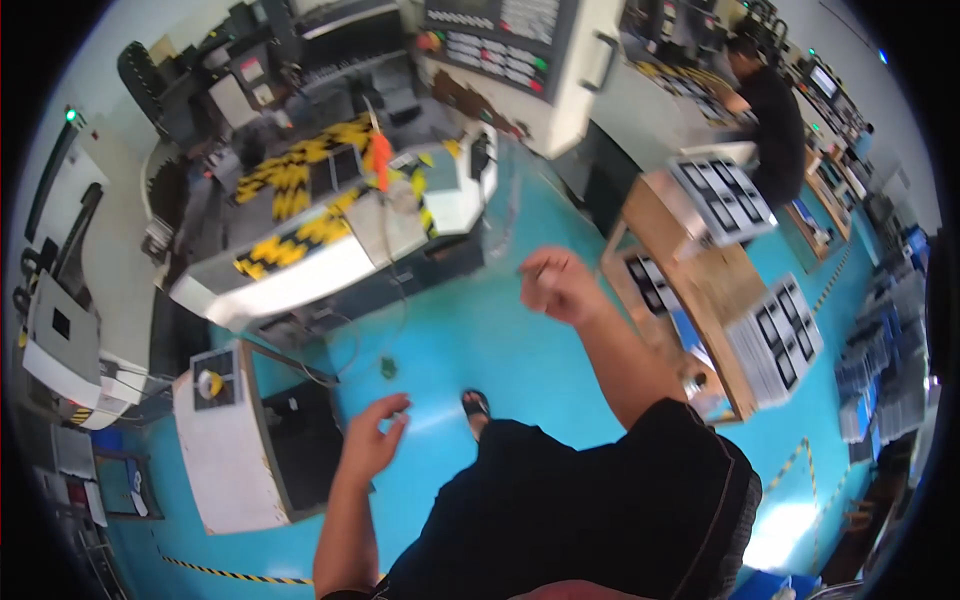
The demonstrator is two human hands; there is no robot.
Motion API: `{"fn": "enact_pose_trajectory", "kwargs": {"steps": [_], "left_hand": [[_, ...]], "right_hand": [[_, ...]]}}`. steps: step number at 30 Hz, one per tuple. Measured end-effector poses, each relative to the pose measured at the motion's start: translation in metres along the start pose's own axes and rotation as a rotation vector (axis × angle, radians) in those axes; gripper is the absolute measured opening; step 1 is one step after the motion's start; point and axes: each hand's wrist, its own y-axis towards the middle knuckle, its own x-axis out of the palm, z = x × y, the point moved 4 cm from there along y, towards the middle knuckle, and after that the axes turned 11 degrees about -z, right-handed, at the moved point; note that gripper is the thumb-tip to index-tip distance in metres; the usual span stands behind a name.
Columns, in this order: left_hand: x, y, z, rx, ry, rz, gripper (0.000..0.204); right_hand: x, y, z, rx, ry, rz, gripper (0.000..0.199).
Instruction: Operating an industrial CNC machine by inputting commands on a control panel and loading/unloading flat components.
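My left hand (375,437) hangs over the blue floor, its fingers loosely bent and the thumb apart, with nothing in it. It is nearest to a white cabinet (225,465) with a dark open side. My right hand (560,285) is raised ahead of me, between the machine bed and a wooden table (690,265). Its fingers are curled together and slightly blurred; whatever they may hold is too small to make out. Neither hand touches the machine (345,265), whose bed carries yellow-and-black striped tape and an orange-handled tool (380,158).
A control panel (495,50) with buttons stands beyond the bed. White panels with black rectangular frames (722,200) lie on the wooden table, and a stack of similar panels (780,335) stands beside it. A person in black (778,125) works farther right. Thin hoses (395,300) trail below the bed.
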Motion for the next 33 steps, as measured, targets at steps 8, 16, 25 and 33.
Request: {"fn": "enact_pose_trajectory", "kwargs": {"steps": [8,16,25,33], "left_hand": [[-0.112,0.096,-0.112,-0.118,0.106,-0.043,0.028],[-0.182,0.189,-0.237,-0.222,-0.229,-0.195,0.029],[-0.392,0.335,-0.256,0.021,-0.374,-0.316,0.029],[-0.457,0.39,-0.31,-0.013,-0.367,-0.377,0.03]], "right_hand": [[-0.077,0.223,0.004,0.341,-0.648,0.363,0.027],[-0.16,0.403,-0.076,0.049,-1.119,0.799,0.032],[-0.254,0.578,-0.176,-0.325,-1.784,1.24,0.026],[-0.278,0.616,-0.183,-0.17,-2.119,1.374,0.024]]}}
